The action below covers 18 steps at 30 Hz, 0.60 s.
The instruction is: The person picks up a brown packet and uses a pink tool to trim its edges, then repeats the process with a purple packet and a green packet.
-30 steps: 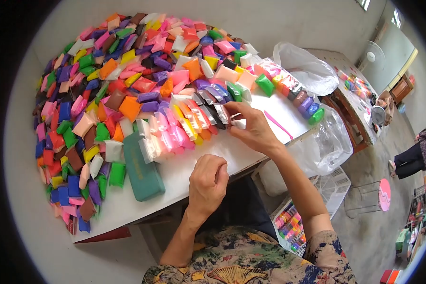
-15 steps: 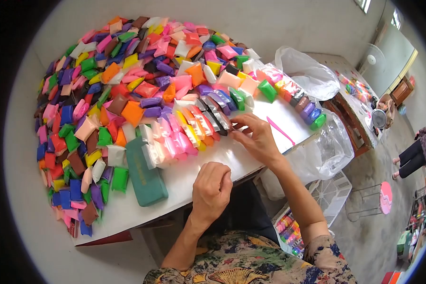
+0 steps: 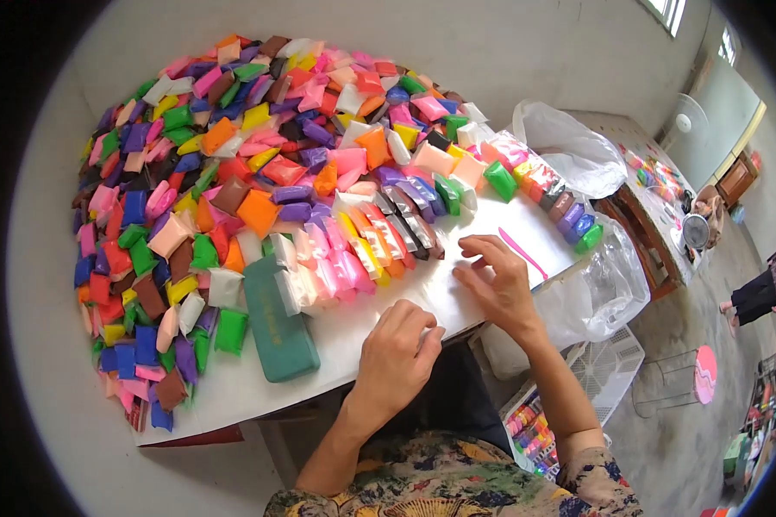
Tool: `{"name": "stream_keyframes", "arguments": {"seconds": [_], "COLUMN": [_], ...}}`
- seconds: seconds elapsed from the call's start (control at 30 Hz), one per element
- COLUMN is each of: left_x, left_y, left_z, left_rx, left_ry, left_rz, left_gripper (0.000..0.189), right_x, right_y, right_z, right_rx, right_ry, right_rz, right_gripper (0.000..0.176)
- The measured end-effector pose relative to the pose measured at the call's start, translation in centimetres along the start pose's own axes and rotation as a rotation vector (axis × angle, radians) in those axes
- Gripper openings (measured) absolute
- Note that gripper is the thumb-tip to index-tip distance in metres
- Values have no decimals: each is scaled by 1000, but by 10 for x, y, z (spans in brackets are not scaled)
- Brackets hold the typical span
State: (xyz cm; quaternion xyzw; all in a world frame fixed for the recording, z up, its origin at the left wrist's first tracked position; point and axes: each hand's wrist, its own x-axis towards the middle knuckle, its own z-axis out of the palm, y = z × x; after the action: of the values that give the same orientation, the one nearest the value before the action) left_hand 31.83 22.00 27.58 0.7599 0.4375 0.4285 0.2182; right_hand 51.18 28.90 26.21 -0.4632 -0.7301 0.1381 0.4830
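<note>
My right hand (image 3: 496,283) hovers over the white tabletop, thumb and fingers apart with nothing between them. Just left of it lies the brown packet (image 3: 433,244) at the end of a neat row of small clear-wrapped packets, which look like modelling clay. This row runs through white, pink packets (image 3: 347,269), yellow, red and black. My left hand (image 3: 401,353) is nearer the table's front edge, loosely curled, with its thumb apart and nothing visible in it. A green case (image 3: 278,323) touches the row's white end. Beyond my right hand lies a pink plastic tool (image 3: 523,252).
A large heap of coloured packets (image 3: 224,172) covers the table's left and back. Another packet row (image 3: 553,191) lines the right side beside clear plastic bags (image 3: 569,142). Below stands a white basket (image 3: 608,366); a stool (image 3: 704,375) and a person (image 3: 763,289) are farther right.
My right hand has let go of the brown packet at the row's end and drawn back to the right. My left hand has loosened from a fist and shifted slightly right.
</note>
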Motion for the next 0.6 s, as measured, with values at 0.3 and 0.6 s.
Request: {"name": "stream_keyframes", "arguments": {"seconds": [0.3, 0.6], "left_x": [23, 19], "left_y": [-18, -21], "left_z": [7, 8], "left_rx": [-69, -131], "left_ry": [-29, -7], "left_rz": [-73, -61], "left_gripper": [15, 13], "right_x": [86, 202], "right_y": [-3, -36], "right_z": [-30, 44], "right_rx": [-250, -644], "right_ry": [37, -482], "right_rz": [13, 201], "right_gripper": [27, 48]}}
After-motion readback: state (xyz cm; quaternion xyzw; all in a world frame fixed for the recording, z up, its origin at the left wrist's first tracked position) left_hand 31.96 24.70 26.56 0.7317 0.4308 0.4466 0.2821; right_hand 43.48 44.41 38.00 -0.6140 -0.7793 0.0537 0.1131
